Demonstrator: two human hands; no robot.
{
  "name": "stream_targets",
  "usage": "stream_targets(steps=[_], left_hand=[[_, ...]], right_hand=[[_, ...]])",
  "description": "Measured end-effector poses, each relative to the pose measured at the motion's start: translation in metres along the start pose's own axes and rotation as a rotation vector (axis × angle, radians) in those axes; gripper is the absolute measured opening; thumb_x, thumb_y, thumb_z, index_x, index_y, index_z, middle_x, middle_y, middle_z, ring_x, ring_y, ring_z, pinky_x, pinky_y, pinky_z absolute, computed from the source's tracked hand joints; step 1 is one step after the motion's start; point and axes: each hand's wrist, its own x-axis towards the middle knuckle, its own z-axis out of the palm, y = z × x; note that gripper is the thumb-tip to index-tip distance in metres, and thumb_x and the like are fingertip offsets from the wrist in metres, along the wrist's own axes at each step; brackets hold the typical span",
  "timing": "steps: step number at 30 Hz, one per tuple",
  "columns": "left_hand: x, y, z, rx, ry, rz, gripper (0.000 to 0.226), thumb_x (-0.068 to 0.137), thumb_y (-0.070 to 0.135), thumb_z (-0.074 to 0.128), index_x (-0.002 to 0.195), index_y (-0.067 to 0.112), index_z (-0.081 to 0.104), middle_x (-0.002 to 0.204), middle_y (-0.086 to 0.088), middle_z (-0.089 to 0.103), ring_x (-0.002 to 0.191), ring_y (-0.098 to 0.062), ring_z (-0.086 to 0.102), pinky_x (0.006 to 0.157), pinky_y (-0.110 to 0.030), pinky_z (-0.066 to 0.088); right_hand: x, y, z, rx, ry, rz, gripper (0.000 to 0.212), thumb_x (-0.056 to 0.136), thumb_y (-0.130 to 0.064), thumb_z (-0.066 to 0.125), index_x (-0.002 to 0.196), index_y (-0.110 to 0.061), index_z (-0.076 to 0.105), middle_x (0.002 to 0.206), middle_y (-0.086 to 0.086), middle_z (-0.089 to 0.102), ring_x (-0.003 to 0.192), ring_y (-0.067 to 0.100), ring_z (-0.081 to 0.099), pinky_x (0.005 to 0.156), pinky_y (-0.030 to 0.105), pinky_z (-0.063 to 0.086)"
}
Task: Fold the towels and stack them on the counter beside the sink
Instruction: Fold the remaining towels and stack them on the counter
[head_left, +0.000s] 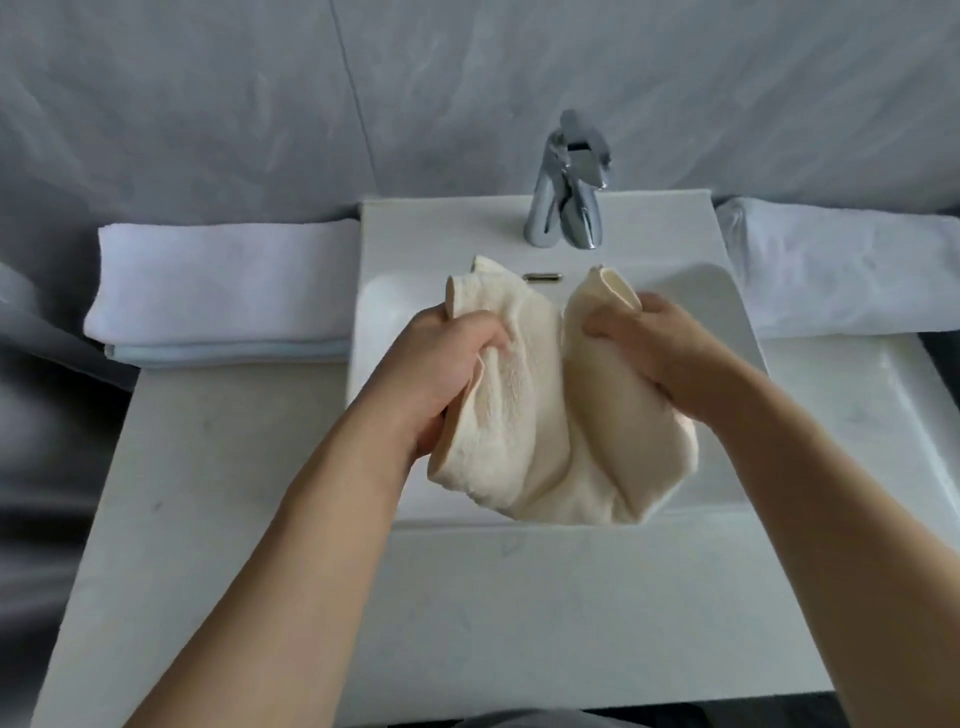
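Your left hand (441, 364) and right hand (649, 348) each clutch a bunched side of the cream towel (550, 426), held above the sink (727, 312). Folded white towels (223, 286) sit on the counter (234, 467) left; faucet (566, 187) behind.

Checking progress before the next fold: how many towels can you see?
3, possibly more: a cream towel gripped by both hands over the sink, a white stack on its left, another white towel on its right; stacked layers may hide more.
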Motion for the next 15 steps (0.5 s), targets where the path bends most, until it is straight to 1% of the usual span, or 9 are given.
stream_targets(steps=[2, 3, 5, 6, 8, 9, 12, 14, 15], left_hand=[[-0.002, -0.003, 0.044, 0.002, -0.044, -0.007, 0.016, 0.086, 0.01, 0.059, 0.085, 0.016, 0.073, 0.078, -0.006, 0.075, 0.079, -0.028, 0.074, 0.076, -0.045, 0.06], [-0.003, -0.003, 0.066, 0.0, -0.058, -0.004, 0.015, 0.087, 0.011, 0.058, 0.088, 0.015, 0.073, 0.08, -0.006, 0.076, 0.081, -0.028, 0.074, 0.078, -0.045, 0.06], [-0.001, -0.002, 0.112, -0.003, -0.061, 0.004, 0.015, 0.089, 0.012, 0.058, 0.093, 0.015, 0.073, 0.086, -0.008, 0.077, 0.086, -0.029, 0.074, 0.082, -0.047, 0.06], [0.0, 0.0, 0.134, -0.012, -0.051, 0.005, 0.016, 0.089, 0.012, 0.058, 0.095, 0.014, 0.073, 0.088, -0.008, 0.077, 0.087, -0.029, 0.075, 0.084, -0.048, 0.06], [0.008, 0.003, 0.178, -0.039, -0.026, 0.002, 0.017, 0.09, 0.013, 0.058, 0.1, 0.012, 0.073, 0.093, -0.01, 0.077, 0.089, -0.029, 0.075, 0.088, -0.05, 0.059], [0.014, 0.004, 0.198, -0.052, -0.011, -0.001, 0.018, 0.091, 0.013, 0.059, 0.101, 0.011, 0.073, 0.095, -0.01, 0.077, 0.09, -0.029, 0.075, 0.089, -0.052, 0.058], [0.037, 0.013, 0.257, -0.106, 0.023, 0.006, 0.016, 0.091, 0.012, 0.06, 0.1, 0.01, 0.073, 0.093, -0.01, 0.077, 0.089, -0.03, 0.075, 0.089, -0.053, 0.058], [0.052, 0.023, 0.288, -0.158, 0.055, -0.004, 0.015, 0.091, 0.012, 0.06, 0.1, 0.009, 0.072, 0.091, -0.011, 0.077, 0.088, -0.03, 0.075, 0.087, -0.051, 0.059], [0.062, 0.028, 0.3, -0.186, 0.069, -0.015, 0.015, 0.091, 0.012, 0.061, 0.1, 0.008, 0.072, 0.091, -0.011, 0.077, 0.088, -0.03, 0.075, 0.086, -0.051, 0.059]], right_hand=[[0.0, 0.024, -0.039, -0.008, 0.068, 0.039, 0.014, 0.087, -0.028, 0.06, 0.086, -0.016, 0.067, 0.079, 0.005, 0.066, 0.072, 0.022, 0.062, 0.067, 0.031, 0.05], [0.003, 0.036, -0.06, -0.01, 0.097, 0.056, 0.014, 0.086, -0.029, 0.062, 0.086, -0.016, 0.067, 0.081, 0.006, 0.067, 0.075, 0.025, 0.064, 0.069, 0.034, 0.052], [0.012, 0.06, -0.101, 0.018, 0.152, 0.087, 0.021, 0.083, -0.028, 0.063, 0.094, -0.011, 0.069, 0.085, 0.01, 0.068, 0.078, 0.028, 0.064, 0.071, 0.038, 0.053], [0.017, 0.071, -0.122, 0.038, 0.168, 0.084, 0.022, 0.083, -0.027, 0.063, 0.096, -0.01, 0.07, 0.085, 0.009, 0.067, 0.077, 0.027, 0.062, 0.07, 0.037, 0.051], [0.031, 0.093, -0.163, 0.043, 0.193, 0.062, 0.011, 0.085, -0.026, 0.063, 0.089, -0.018, 0.068, 0.088, 0.005, 0.068, 0.08, 0.024, 0.063, 0.074, 0.036, 0.052], [0.038, 0.104, -0.183, 0.031, 0.213, 0.052, 0.007, 0.086, -0.028, 0.063, 0.09, -0.022, 0.066, 0.092, 0.005, 0.069, 0.084, 0.024, 0.064, 0.079, 0.039, 0.053], [0.061, 0.133, -0.24, -0.011, 0.279, 0.027, 0.021, 0.089, -0.03, 0.059, 0.106, -0.017, 0.063, 0.104, 0.007, 0.067, 0.088, 0.022, 0.063, 0.085, 0.045, 0.052], [0.076, 0.145, -0.269, -0.041, 0.318, 0.034, 0.026, 0.091, -0.033, 0.056, 0.109, -0.015, 0.063, 0.103, 0.008, 0.068, 0.091, 0.023, 0.064, 0.087, 0.046, 0.053], [0.087, 0.15, -0.284, -0.056, 0.34, 0.035, 0.027, 0.091, -0.036, 0.054, 0.107, -0.016, 0.064, 0.098, 0.007, 0.068, 0.091, 0.024, 0.064, 0.086, 0.044, 0.054]])
